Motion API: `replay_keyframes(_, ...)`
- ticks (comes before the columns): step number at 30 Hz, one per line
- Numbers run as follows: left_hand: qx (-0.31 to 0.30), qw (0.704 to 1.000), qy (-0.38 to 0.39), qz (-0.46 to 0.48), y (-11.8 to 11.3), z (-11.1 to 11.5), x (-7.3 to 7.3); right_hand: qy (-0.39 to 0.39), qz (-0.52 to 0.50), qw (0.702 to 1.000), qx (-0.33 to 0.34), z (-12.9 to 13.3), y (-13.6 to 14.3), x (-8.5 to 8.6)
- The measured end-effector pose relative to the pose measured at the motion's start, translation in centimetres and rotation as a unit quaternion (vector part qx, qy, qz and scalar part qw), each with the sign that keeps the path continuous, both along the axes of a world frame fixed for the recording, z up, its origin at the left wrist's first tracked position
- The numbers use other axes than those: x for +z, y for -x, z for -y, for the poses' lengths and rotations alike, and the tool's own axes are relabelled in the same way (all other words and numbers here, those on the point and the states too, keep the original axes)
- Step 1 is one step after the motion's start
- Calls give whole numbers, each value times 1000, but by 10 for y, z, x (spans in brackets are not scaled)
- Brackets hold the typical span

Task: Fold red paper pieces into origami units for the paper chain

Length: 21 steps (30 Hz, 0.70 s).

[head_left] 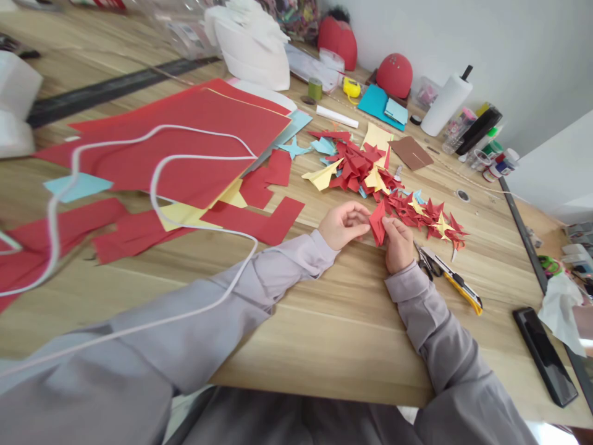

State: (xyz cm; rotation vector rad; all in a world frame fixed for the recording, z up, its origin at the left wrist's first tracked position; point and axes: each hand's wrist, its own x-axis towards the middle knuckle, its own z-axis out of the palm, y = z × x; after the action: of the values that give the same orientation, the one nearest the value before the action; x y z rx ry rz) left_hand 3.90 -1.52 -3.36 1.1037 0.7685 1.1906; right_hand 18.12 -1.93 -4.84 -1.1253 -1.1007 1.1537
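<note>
Between my two hands is a small piece of folded red paper (377,224), creased to a pointed shape. My left hand (345,225) pinches its left edge with thumb and fingers. On the other side, my right hand (399,242) grips the lower right edge, fingers curled. Just beyond lies a heap of folded red, yellow and blue paper pieces (356,162). A row of red and yellow folded paper stars (428,213) trails off to the right. Scissors (430,262) and a yellow box cutter (456,283) rest by my right wrist.
Large red paper sheets (185,136) and red strips (269,222) spread to the left, with a white cable (204,157) looping across. A black phone (544,355) lies at the right edge. Bottles (503,165), a paper roll (447,102) and a tape measure (351,88) stand behind.
</note>
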Motion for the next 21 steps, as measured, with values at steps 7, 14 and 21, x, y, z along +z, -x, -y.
replay_keyframes(7, 11, 999, -30, -26, -3, -2, -8, 4, 25, 1000, 15, 1, 0, 0)
replay_keyframes(14, 103, 988, -79, -87, -3, -5, -8, -39, 67, 997, 9, 2, 1, 4)
replay_keyframes(21, 86, 995, 5, -46, -1, 1, 1, -27, 53, 998, 7, 2, 2, 4)
